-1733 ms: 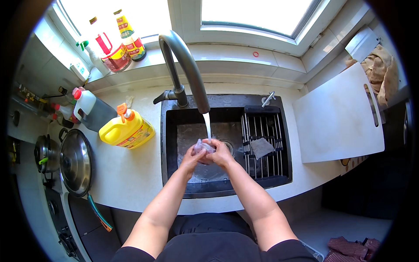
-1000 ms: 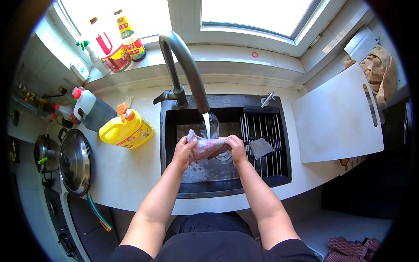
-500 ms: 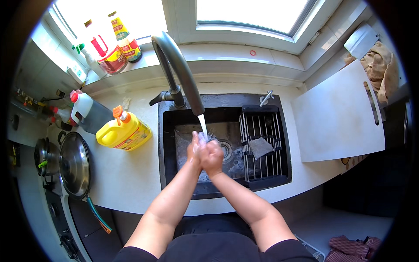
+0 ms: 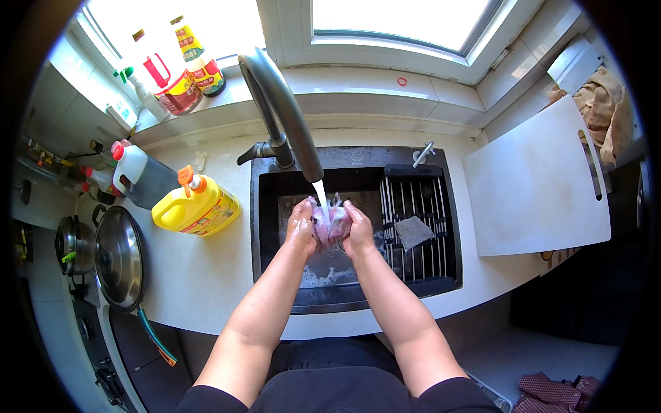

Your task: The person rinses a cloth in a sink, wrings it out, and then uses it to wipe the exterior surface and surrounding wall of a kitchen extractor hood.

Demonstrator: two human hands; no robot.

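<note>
Water runs from the grey curved faucet (image 4: pixel 292 113) onto a wet pinkish-white cloth (image 4: pixel 332 224) in the dark sink (image 4: pixel 344 303). My left hand (image 4: pixel 301 226) grips the cloth's left side, fingers curled round it. On its other side my right hand (image 4: pixel 359 228) holds the opposite edge. The cloth is spread between both hands, above the basin floor, with the stream falling on its middle. Suds lie on the basin floor below. Some fingertips are hidden behind the cloth.
A rack (image 4: pixel 430 199) across the sink's right side carries a grey scouring cloth (image 4: pixel 414 233). At the right leans a white cutting board (image 4: pixel 533 182). Left of the sink stand a yellow detergent bottle (image 4: pixel 200 206), a dark-liquid jug (image 4: pixel 143 175) and a lidded pan (image 4: pixel 118 258).
My hands were pressed together under the stream. They have moved apart, and the pinkish cloth is now opened out between them.
</note>
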